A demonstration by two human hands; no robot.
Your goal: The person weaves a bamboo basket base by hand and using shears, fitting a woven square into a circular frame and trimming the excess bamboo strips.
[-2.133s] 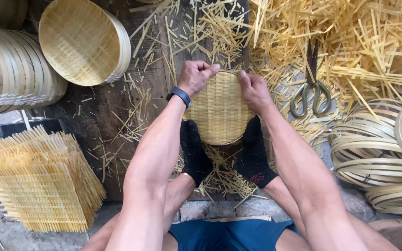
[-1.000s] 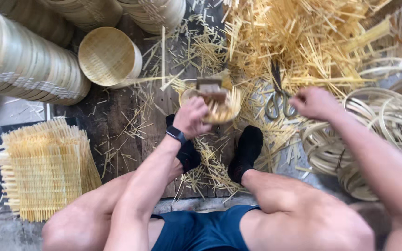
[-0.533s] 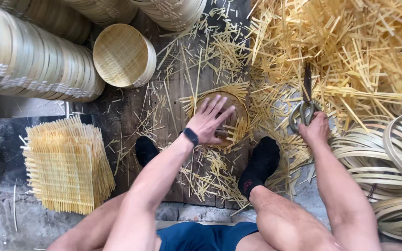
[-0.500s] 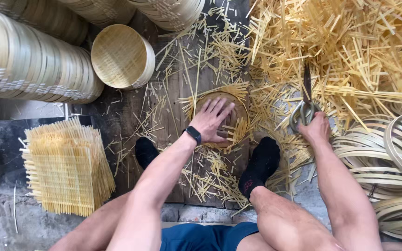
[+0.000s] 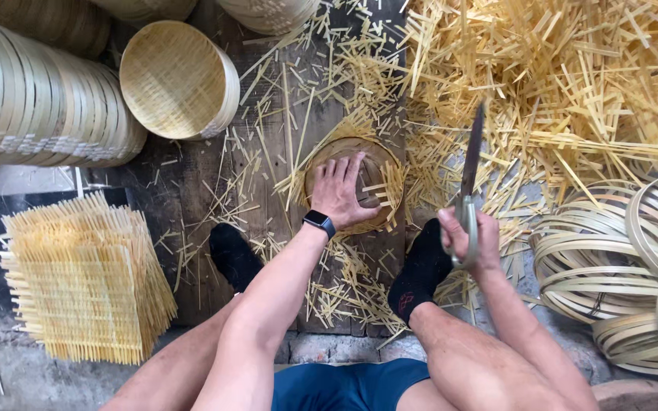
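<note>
Covering woven round, left hand flat (centre hidden); right hand grips scissors.

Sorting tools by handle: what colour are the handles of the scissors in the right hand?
Pale grey-green, seen in the head view: scissors in the right hand.

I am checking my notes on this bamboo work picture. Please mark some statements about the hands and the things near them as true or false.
1. The right hand holds scissors. True.
2. The left hand rests flat on a round woven basket. True.
3. The scissors lie on the floor. False: they are lifted, blades pointing away.
4. The stack of square woven mats lies on the person's right. False: it is on the left.
</note>
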